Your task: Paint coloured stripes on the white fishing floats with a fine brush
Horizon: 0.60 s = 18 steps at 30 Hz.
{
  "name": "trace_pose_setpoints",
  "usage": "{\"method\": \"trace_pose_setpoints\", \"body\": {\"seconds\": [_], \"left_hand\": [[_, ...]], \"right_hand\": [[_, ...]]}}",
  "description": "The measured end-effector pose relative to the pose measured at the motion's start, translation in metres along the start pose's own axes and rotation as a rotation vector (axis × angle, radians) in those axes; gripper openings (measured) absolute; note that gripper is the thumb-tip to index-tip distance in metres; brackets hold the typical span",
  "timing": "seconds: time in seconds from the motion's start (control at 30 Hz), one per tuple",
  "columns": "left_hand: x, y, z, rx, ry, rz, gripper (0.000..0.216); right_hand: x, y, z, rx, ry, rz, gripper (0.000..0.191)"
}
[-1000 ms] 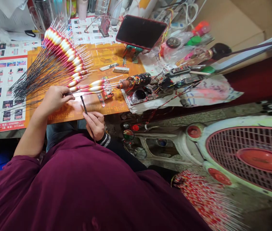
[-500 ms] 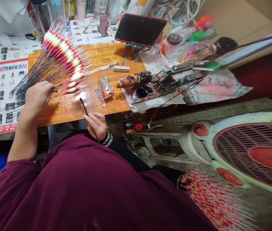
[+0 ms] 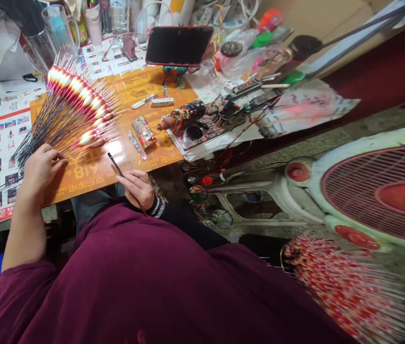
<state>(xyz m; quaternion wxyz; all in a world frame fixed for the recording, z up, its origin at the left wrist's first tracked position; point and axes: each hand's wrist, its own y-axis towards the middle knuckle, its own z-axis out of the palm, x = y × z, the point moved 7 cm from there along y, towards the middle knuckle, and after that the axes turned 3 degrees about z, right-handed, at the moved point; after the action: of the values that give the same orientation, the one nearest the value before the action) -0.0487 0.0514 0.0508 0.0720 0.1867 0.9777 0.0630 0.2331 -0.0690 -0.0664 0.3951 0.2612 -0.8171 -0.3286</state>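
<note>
On the table lies a fan of fishing floats [image 3: 86, 98], with spindle bodies in red, white and yellow, dark stems and thin pale tips. My left hand [image 3: 42, 165] rests at the near side of the fan, thumb and finger pinched on the stem end of one of the nearest floats. The exact grip is partly hidden by the fingers. A slim paintbrush [image 3: 115, 164] with a dark tip is held in my right hand [image 3: 138, 188] at the table's front edge. The brush points up and left, apart from the floats.
An orange sheet [image 3: 98, 184] covers the table. Right of the floats are a paint-stained block [image 3: 144, 133], a paint-spattered tool [image 3: 182, 114] and a dark round cup [image 3: 193, 133]. A phone [image 3: 180, 45] stands behind. A fan [image 3: 377, 186] and more red floats [image 3: 342, 282] are at lower right.
The view has shifted, so most table things sit further left. My left hand has moved a little toward me along the nearest floats. The paintbrush stays in my right hand.
</note>
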Motion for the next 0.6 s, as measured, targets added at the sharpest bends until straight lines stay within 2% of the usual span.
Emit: {"method": "trace_pose_setpoints", "body": {"seconds": [0.13, 0.37, 0.53, 0.6], "left_hand": [[-0.016, 0.007, -0.009, -0.034, -0.163, 0.038, 0.020], [-0.069, 0.029, -0.014, -0.071, -0.378, 0.133, 0.018], [-0.068, 0.034, -0.008, -0.014, -0.348, 0.099, 0.015], [-0.065, 0.032, -0.008, -0.004, -0.345, 0.089, 0.016]], "right_hand": [[-0.001, 0.000, 0.002, 0.021, 0.021, 0.001, 0.044], [-0.004, 0.001, 0.005, 0.053, 0.014, -0.017, 0.041], [0.000, 0.006, -0.003, -0.004, 0.023, -0.057, 0.041], [-0.001, 0.006, -0.002, 0.013, 0.016, -0.042, 0.041]]}}
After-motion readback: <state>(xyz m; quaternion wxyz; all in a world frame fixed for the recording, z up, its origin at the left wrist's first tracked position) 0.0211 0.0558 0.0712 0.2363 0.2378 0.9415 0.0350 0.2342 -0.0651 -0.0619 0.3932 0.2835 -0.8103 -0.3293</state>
